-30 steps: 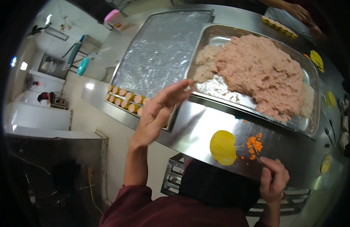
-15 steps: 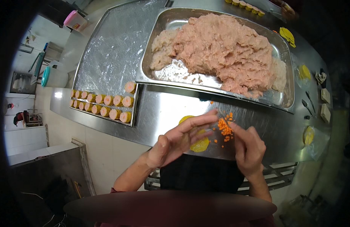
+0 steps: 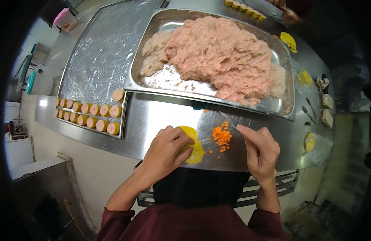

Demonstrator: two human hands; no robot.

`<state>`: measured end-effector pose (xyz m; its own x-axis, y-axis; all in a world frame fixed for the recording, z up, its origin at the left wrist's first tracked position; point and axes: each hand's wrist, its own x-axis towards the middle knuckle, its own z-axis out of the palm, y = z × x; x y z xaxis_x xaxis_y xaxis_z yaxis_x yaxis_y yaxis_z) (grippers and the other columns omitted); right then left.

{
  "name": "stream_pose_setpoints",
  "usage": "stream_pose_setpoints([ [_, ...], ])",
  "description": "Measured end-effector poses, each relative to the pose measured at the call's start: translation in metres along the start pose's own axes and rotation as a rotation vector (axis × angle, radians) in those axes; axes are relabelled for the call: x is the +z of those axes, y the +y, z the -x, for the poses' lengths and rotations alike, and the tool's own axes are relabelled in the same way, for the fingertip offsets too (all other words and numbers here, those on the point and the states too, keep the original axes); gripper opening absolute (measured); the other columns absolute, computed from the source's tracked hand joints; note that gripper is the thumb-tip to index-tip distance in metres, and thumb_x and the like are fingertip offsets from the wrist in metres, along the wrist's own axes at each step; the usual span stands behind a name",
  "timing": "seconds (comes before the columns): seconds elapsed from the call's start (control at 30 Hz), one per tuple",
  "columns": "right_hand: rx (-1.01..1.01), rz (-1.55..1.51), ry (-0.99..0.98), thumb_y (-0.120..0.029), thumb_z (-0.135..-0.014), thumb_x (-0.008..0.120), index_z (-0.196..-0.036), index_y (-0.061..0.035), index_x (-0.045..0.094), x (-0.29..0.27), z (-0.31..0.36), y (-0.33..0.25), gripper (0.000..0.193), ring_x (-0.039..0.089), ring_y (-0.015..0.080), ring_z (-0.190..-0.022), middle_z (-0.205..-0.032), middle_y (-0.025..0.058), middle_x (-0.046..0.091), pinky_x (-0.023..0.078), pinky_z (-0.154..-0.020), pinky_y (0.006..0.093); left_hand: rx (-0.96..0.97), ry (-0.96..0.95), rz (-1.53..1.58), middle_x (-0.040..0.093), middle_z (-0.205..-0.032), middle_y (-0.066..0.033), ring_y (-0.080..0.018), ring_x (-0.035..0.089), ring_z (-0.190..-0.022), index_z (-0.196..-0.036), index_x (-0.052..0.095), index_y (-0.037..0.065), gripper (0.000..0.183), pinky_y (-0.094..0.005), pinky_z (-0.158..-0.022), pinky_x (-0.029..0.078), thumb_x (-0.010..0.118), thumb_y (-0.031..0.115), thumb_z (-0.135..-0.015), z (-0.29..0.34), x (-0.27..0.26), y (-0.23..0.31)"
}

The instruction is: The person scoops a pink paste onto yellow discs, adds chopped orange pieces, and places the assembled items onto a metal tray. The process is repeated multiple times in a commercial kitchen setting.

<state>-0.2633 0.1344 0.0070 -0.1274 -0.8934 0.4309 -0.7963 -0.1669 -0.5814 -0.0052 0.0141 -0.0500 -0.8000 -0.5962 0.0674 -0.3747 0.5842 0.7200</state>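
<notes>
My left hand point(image 3: 164, 149) rests on the yellow round wrappers point(image 3: 196, 152), fingers curled and thumb bent in, pinching at the top one. The wrappers lie near the table's front edge. In my right hand point(image 3: 262, 153) is a thin metal utensil point(image 3: 229, 121), held between thumb and fingers and pointing up to the left; its exact kind cannot be made out. A heap of diced orange carrot point(image 3: 221, 135) lies on the steel between my hands. Beyond it stands a large steel pan point(image 3: 181, 94) with a big mound of pink minced meat paste point(image 3: 225, 52).
At left, a film-lined tray point(image 3: 101, 48) holds rows of yellow-wrapped meat rolls point(image 3: 94, 110). More wrappers point(image 3: 310, 141) sit by a plastic bag at right, near spoons point(image 3: 310, 109) and pale blocks point(image 3: 327, 119). Another person's hand point(image 3: 290, 17) shows at the far edge.
My left hand has come down from the air onto the yellow wrappers, its stretched fingers now curled. My right hand still holds the utensil beside the carrot. The whole view has shifted a little.
</notes>
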Motion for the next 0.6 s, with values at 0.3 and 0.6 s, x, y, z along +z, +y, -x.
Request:
stream_pose_setpoints([
  [0.3, 0.376, 0.457, -0.019, -0.008, -0.1, 0.066, -0.115, 0.0023, 0.076, -0.066, -0.087, 0.067, 0.021, 0.074, 0.0287, -0.074, -0.084, 0.0204, 0.074, 0.054, -0.066, 0.0393, 0.04, 0.091, -0.053, 0.066, -0.096, -0.0075, -0.0294, 0.061, -0.089, -0.1, 0.078, 0.01, 0.021, -0.0422, -0.082, 0.046, 0.089, 0.017, -0.082, 0.003, 0.006, 0.001],
  [0.6, 0.484, -0.016, -0.188, -0.013, -0.101, 0.066, -0.111, 0.0057, 0.078, -0.075, -0.111, 0.124, 0.024, 0.046, 0.0026, -0.065, -0.072, -0.0067, 0.058, 0.036, -0.056, 0.0249, -0.144, 0.273, 0.721, 0.075, -0.112, -0.015, -0.0259, 0.072, -0.108, -0.113, 0.07, 0.002, 0.018, -0.0401, -0.102, 0.055, 0.072, 0.012, -0.099, 0.008, -0.001, -0.009],
])
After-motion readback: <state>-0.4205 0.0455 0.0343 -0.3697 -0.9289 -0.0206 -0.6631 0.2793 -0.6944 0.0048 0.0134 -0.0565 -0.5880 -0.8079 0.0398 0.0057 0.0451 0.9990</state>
